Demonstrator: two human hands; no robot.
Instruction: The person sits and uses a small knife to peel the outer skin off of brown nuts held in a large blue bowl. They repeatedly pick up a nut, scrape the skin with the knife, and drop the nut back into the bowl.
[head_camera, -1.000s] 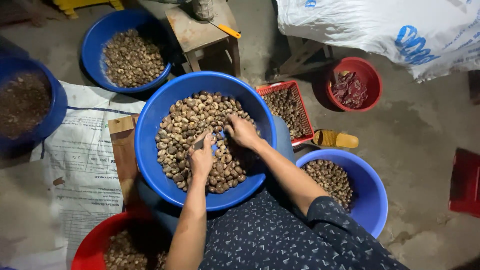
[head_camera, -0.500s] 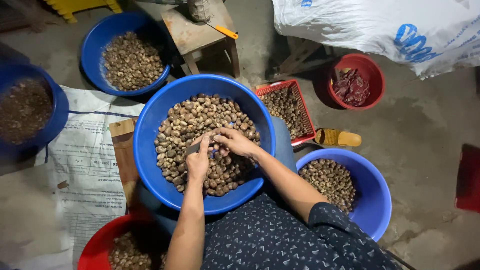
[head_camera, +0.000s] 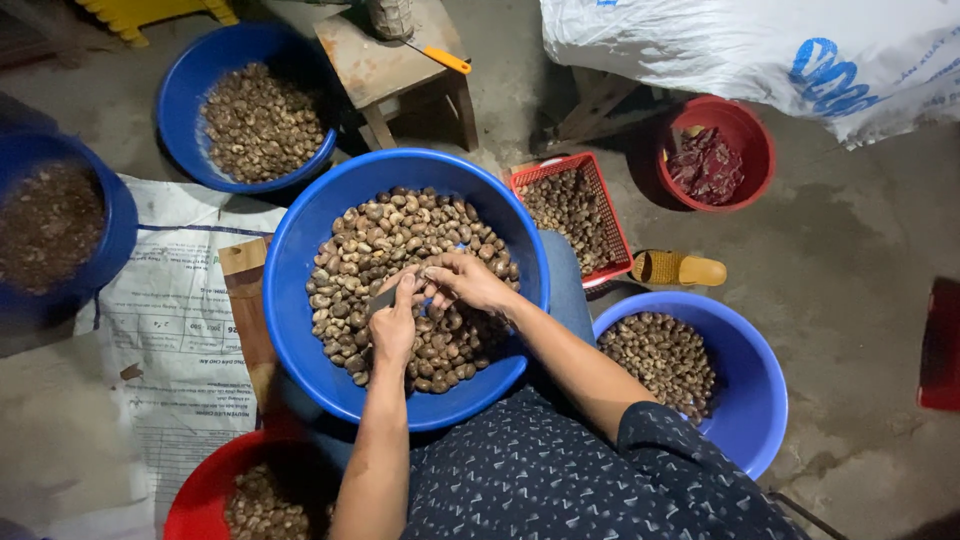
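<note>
Head view caught both hands meeting over the nuts. The left hand (head_camera: 393, 325) was curled tight, fingers folded around a small dark blade (head_camera: 383, 298) whose tip poked out above the knuckles. The right hand (head_camera: 468, 280) had its fingertips (head_camera: 432, 272) pinched together on a single nut (head_camera: 424, 275), pressed right up against the left thumb. Both hands hovered just above the heap of brown nuts (head_camera: 375, 235) filling the big blue basin (head_camera: 300, 330), which sat on the person's lap. Out from there, a red mesh basket (head_camera: 612, 215) of nuts stood just beside the basin's far rim, and a second blue basin (head_camera: 755, 395) with nuts lay by the right elbow. A red tub (head_camera: 200, 495) sat near the left forearm. Farther off stood a wooden stool (head_camera: 385, 62), a red bucket (head_camera: 755, 135) and a white sack (head_camera: 700, 45).
</note>
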